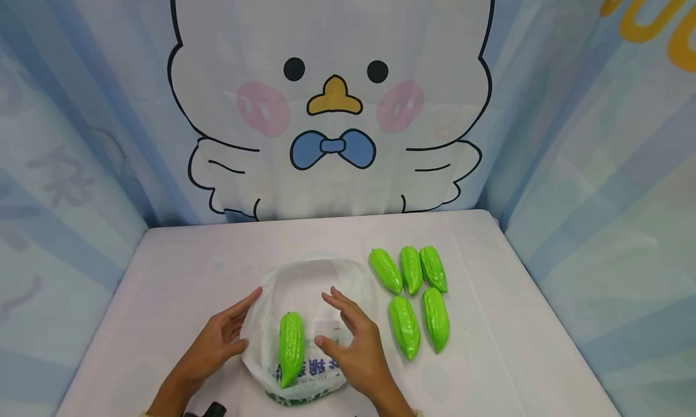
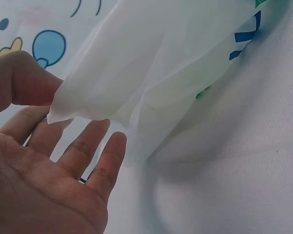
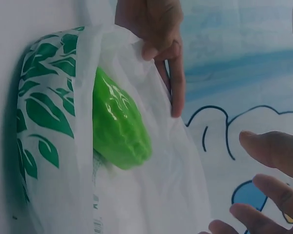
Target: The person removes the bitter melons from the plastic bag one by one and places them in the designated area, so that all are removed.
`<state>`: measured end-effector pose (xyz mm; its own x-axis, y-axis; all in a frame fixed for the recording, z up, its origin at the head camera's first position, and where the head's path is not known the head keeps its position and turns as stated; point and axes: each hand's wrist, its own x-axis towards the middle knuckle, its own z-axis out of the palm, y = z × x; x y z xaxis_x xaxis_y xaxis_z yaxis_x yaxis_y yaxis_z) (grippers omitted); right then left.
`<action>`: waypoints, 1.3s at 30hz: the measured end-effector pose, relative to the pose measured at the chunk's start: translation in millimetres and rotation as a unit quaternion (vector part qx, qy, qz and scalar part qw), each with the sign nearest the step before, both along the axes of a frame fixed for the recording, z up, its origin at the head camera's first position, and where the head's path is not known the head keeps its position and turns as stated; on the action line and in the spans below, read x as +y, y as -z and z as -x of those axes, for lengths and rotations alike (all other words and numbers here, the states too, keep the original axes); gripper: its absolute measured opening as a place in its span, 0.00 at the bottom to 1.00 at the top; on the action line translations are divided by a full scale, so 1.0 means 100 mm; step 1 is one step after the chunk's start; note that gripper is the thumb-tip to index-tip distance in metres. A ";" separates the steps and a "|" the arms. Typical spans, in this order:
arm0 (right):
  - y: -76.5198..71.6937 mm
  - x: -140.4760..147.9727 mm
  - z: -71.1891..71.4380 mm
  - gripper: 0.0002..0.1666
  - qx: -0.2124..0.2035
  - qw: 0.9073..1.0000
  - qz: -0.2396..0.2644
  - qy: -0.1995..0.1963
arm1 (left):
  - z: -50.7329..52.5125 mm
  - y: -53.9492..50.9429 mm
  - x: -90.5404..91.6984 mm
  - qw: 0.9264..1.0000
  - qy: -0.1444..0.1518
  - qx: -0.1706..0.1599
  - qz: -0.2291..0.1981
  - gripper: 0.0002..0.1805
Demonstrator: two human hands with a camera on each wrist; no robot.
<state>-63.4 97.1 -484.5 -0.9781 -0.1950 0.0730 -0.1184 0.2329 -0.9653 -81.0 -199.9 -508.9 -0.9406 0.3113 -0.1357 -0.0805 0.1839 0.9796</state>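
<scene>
A white plastic bag [image 1: 359, 278] with green leaf print stands with its mouth spread wide. Inside it lies one bright green toy bitter gourd [image 1: 292, 347], also seen in the right wrist view as a glossy gourd [image 3: 118, 122]. At the bag's left rim, my left hand [image 1: 217, 338] holds the plastic between thumb and fingers; the left wrist view shows the left hand [image 2: 53, 156] with the thumb tip behind the film. Over the right side of the opening, my right hand [image 1: 359, 347] has its thumb and fingers spread, holding nothing.
Several more green gourds lie in two rows right of the bag, one of them a near gourd [image 1: 404, 327]. A black object [image 1: 214, 410] shows at the front edge. Printed curtains [image 1: 331, 181] enclose the white table [image 1: 489, 368].
</scene>
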 end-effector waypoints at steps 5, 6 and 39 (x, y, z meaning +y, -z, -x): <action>0.03 -0.12 -0.01 0.46 -0.014 0.999 -0.028 -0.042 | 0.00 -0.02 0.01 1.000 -0.005 -0.003 0.004 0.53; 0.04 -0.14 -0.01 0.46 -0.016 0.998 -0.037 -0.049 | 0.00 -0.02 0.02 1.000 -0.005 -0.004 0.004 0.53; 0.30 -0.47 0.05 0.37 -0.033 0.986 -0.146 -0.072 | -0.01 0.02 -0.03 1.000 0.000 0.008 -0.008 0.54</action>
